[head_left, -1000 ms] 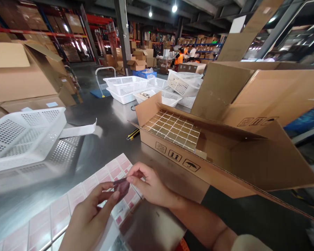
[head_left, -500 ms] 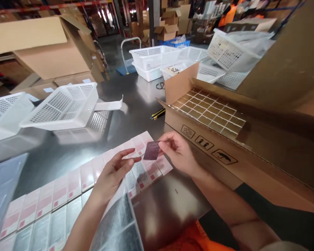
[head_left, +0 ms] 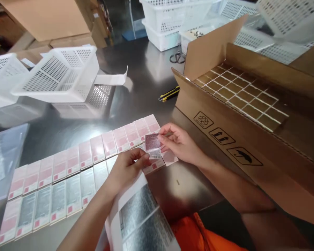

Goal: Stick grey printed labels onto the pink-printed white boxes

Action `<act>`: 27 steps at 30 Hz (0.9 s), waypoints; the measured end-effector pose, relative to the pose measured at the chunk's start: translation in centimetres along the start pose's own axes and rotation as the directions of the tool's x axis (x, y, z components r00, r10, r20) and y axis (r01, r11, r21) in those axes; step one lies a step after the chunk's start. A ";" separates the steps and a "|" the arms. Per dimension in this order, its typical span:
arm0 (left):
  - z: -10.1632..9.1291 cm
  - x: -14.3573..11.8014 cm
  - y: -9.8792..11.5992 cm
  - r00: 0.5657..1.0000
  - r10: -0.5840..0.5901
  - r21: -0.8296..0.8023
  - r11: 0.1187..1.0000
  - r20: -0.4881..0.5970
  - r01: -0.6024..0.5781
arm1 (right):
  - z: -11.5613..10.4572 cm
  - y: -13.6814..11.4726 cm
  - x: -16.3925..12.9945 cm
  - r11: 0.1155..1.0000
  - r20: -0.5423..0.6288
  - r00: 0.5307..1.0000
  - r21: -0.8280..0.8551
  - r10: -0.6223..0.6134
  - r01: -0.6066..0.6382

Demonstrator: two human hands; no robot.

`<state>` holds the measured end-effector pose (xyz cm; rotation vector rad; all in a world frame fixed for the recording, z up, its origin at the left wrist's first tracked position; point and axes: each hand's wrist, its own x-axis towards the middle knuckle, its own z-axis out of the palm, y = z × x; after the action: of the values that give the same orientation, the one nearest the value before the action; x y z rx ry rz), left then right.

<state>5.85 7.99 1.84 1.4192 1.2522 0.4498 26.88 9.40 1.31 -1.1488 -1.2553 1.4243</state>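
Sticker [head_left: 152, 145]: held by its edges just above the end of the box row, so the sticky side is kept free.
Right hand [head_left: 179, 143]: grip pinched on the sticker's right edge.
Left hand [head_left: 127, 169]: grip pinched on its lower left corner.
Small boxes [head_left: 75, 167]: laid flat in two neat rows on the tabletop [head_left: 136, 101], so each one is easy to reach.

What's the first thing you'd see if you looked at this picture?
Two hands in the middle: the right hand and left hand pinch a small sticker over two long rows of pink boxes on the shiny metal table. On the right stands a big open cardboard box with a grid inside.
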 end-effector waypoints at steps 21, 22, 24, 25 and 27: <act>2.2 1.2 0.2 0.940 -0.340 0.268 0.908 0.020 0.323 | -0.7 3.1 4.1 0.766 0.061 0.998 -0.642 0.002 0.038; 2.2 1.3 0.2 0.939 -0.343 0.270 0.907 0.025 0.324 | -0.6 3.1 4.2 0.766 0.057 0.998 -0.642 0.003 0.034; 2.2 1.5 0.3 0.942 -0.335 0.288 0.905 0.028 0.313 | -0.5 3.2 4.2 0.763 0.052 0.999 -0.646 0.004 0.031; 2.2 1.5 0.3 0.944 -0.329 0.298 0.904 0.027 0.306 | -0.5 3.2 4.3 0.759 0.050 0.999 -0.650 0.002 0.031; 2.2 1.5 0.3 0.946 -0.323 0.318 0.900 0.021 0.300 | -0.4 3.2 4.3 0.750 0.049 0.999 -0.661 -0.004 0.035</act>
<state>8.31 8.29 0.90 1.4428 1.5065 -0.0229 26.44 13.39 -2.28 -1.5625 -1.8858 0.9923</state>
